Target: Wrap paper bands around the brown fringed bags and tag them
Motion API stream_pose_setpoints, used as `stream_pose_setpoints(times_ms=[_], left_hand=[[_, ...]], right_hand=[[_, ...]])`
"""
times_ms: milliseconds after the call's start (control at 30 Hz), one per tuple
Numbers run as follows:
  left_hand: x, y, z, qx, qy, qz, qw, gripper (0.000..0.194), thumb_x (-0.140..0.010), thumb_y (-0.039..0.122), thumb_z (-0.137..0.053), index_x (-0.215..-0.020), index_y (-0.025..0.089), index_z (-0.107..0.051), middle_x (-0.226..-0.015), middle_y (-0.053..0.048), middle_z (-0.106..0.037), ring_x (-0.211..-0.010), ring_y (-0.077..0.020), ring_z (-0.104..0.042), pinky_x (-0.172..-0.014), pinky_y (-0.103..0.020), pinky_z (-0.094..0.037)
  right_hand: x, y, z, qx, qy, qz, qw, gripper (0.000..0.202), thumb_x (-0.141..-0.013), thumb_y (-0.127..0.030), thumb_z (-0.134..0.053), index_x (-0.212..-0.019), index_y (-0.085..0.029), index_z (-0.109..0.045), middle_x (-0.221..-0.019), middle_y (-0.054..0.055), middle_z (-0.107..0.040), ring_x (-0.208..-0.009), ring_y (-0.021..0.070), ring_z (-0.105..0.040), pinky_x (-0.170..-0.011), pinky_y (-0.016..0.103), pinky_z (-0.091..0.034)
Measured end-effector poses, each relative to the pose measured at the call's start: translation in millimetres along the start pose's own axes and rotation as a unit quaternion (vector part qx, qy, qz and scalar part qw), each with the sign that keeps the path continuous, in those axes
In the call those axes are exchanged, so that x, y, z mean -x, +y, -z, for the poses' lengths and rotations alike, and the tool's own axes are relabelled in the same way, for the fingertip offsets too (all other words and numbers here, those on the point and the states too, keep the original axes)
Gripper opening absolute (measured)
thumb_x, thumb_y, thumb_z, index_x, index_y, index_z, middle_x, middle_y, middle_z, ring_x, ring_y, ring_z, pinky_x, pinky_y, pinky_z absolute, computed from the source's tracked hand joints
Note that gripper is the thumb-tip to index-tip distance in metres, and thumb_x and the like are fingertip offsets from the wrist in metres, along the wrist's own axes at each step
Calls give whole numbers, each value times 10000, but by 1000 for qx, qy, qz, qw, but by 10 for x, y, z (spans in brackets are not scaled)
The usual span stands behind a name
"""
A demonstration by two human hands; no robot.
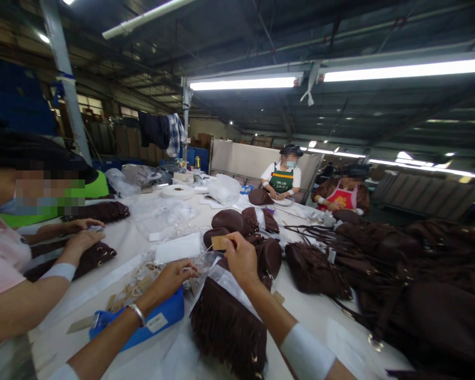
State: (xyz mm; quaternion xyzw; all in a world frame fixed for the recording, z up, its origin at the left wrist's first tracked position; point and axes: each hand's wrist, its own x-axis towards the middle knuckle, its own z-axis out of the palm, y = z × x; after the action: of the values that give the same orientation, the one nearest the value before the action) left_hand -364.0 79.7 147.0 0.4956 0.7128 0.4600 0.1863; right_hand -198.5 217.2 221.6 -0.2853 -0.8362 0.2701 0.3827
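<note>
Between the fingers of my right hand point(242, 259) is a tan cardboard hang tag point(219, 243). A thin pale string point(202, 255) runs from the tag down to my left hand point(178, 275), whose fingers are pinched on it. Below my hands lies a dark brown fringed bag point(227, 324), with clear plastic and white material along its upper edge. Under my left forearm stands a blue box point(170, 309). More tan tags point(142, 285) with strings are heaped beside it.
Brown bags point(316, 269) are piled to the right, with straps and metal rings. Round brown pieces point(227, 220) sit ahead. Clear plastic bags point(162, 214) spread over the white table. A co-worker point(35, 248) handles a bag at left; two more people point(284, 177) work across the table.
</note>
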Motion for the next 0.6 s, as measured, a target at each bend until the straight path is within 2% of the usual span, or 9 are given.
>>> stream_pose_setpoints(times_ms=[133, 233, 367, 467, 533, 600], left_hand=[[-41, -32, -21, -9, -5, -4, 1000, 291, -776, 461, -559, -761, 196, -680, -901, -52, -750, -938, -259, -660, -850, -335, -485], [0, -16, -27, -11, -18, -14, 1000, 346, -830, 479, -481, -706, 203, -650, -912, -67, -744, -951, -246, -664, -872, -321, -481], [92, 23, 2, -26, -27, -23, 999, 333, -903, 446, -385, -946, 216, -621, -910, -32, -742, -888, -205, -676, -861, -307, -494], [80, 34, 42, -70, 0, -18, 997, 302, -894, 440, -406, -915, 223, -616, -926, -42, -744, -923, -226, -671, -871, -322, -492], [44, 44, 82, -105, 18, -16, 994, 319, -880, 450, -427, -859, 222, -649, -933, -53, -750, -939, -250, -671, -886, -337, -490], [22, 56, 132, -135, 30, -19, 990, 366, -890, 453, -405, -890, 226, -693, -1006, -54, -756, -995, -260, -670, -932, -344, -476]], right_hand=[[-18, -23, 165, -13, 45, 13, 999, 217, -925, -335, -464, -942, -207, -637, -818, 14, -685, -702, 157, -618, -670, 241, -423], [15, -28, 260, 13, 3, 23, 1000, 192, -908, -308, -486, -891, -207, -648, -745, 5, -673, -655, 155, -608, -635, 237, -411], [33, 16, 363, 27, -6, 30, 999, 239, -940, -326, -451, -940, -210, -660, -750, 5, -684, -662, 150, -616, -640, 234, -405], [6, 63, 394, 43, -64, 20, 997, 209, -922, -305, -484, -894, -210, -668, -657, -14, -662, -610, 141, -609, -613, 229, -387], [-16, 84, 396, 74, -68, 22, 995, 209, -927, -291, -478, -903, -210, -669, -670, -9, -670, -630, 142, -616, -621, 230, -378], [-30, 100, 401, 114, -60, 27, 991, 185, -915, -284, -505, -883, -208, -671, -717, 7, -688, -666, 150, -622, -626, 234, -369]])
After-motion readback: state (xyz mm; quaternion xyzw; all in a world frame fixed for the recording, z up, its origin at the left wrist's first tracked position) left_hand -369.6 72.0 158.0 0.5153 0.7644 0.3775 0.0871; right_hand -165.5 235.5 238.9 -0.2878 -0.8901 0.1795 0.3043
